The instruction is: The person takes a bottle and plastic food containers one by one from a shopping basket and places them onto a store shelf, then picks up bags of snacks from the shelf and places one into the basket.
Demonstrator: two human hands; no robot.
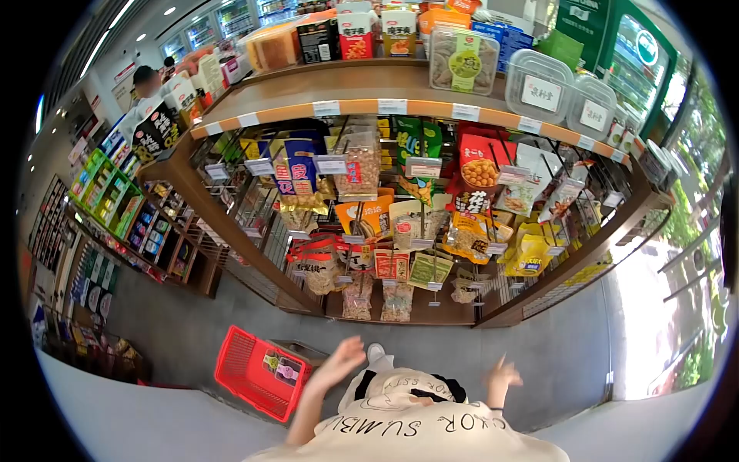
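Left hand [346, 359]: raised in front of the body, fingers loosely extended, palm part-open, nothing visible in its hold. Right hand [504, 376]: out on the other side, fingers spread apart, likewise with no object visible in it; dark band [496, 409] at the wrist. Hands well apart, the printed cream shirt [400, 431] between them.

Nearest object to the left hand: red basket [250, 377], low down, outward (left) of the left hand and forearm. Near the forearm in view; no hand on the rim. Opening faces up toward the camera. Long axis runs obliquely, from upper left to lower right in the view, the lower-right end lying toward the forearm. Two small packs [288, 370], labels green and purple, lie inside, toward the right-hand end.

Beyond the hands: one pale shoe [376, 353] on the grey floor [169, 316], then the brown display rack [346, 83], facing the person. Clear bags [396, 302] at its bottom, level with the gap between the hands; yellow bags [527, 250] toward the right; hanging packets above. Clear tubs [539, 88] stand on top. Far left: green shelving [108, 192], another person [145, 81] behind the rack.
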